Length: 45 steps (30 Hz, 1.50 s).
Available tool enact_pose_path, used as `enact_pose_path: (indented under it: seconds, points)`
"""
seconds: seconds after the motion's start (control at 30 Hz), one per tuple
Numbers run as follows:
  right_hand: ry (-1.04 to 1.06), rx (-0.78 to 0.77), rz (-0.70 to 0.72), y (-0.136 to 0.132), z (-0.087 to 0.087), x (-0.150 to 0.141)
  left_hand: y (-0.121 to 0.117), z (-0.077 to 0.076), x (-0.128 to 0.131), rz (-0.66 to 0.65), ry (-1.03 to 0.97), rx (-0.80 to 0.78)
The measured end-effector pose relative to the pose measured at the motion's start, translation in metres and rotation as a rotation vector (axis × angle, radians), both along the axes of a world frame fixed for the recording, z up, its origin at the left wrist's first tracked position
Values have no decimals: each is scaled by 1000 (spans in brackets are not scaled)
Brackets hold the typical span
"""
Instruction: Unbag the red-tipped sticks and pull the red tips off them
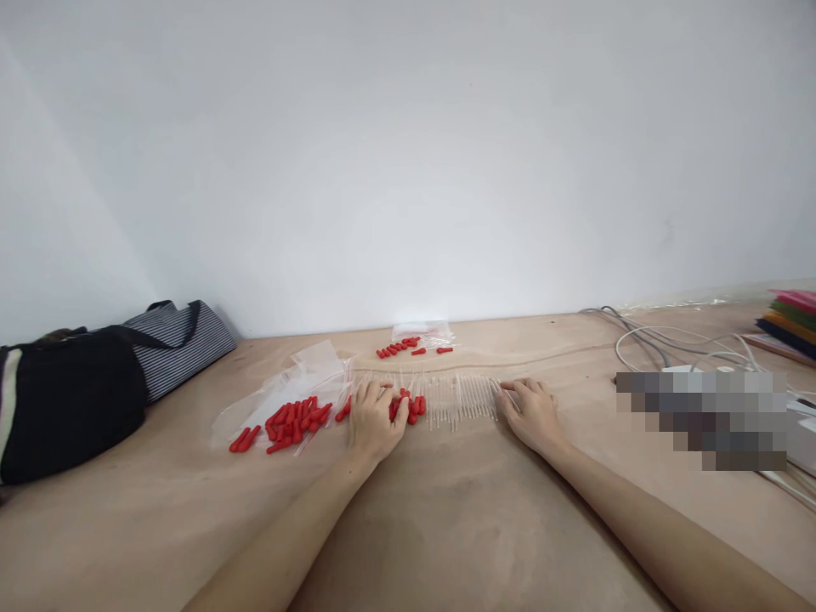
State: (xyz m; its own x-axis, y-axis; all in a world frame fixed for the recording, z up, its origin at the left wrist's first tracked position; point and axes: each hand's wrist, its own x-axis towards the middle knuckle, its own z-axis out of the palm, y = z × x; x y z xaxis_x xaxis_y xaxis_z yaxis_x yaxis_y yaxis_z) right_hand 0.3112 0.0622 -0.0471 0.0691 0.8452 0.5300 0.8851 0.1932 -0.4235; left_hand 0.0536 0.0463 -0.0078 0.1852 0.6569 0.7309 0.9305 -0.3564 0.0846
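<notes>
A row of thin clear dropper tubes lies side by side on the wooden table in front of me. My left hand rests palm down over the left part of the row, thumb and fingers apart, among small red rubber bulbs. Some bulbs and tubes are hidden beneath it. At the row's right end is my right hand, its fingers bent and apart, the tips touching or very near the last tubes. To the left, a pile of red bulbs lies partly on clear plastic bags.
Farther back, more red bulbs lie by a clear bag with thin tubes. A black bag with a striped part stands at the left. Cables, a blurred-out patch and a colourful stack are at the right.
</notes>
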Motion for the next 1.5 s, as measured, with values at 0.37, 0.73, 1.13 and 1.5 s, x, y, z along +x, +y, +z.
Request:
enact_pose_path:
  seconds: [0.37,0.73,1.13,1.5]
  points:
    - [-272,438,444,-55,27,-38,-65,1,-16,-380,-121,-116]
    - [-305,457,647,-55,10,-59,-63,0,-3,-573,-220,-443]
    - [-354,444,658,-58,13,-60,-55,-2,2,-476,-311,-661]
    - [-116,157,309,-24,4,-34,-46,-3,-23,-451,-443,-711]
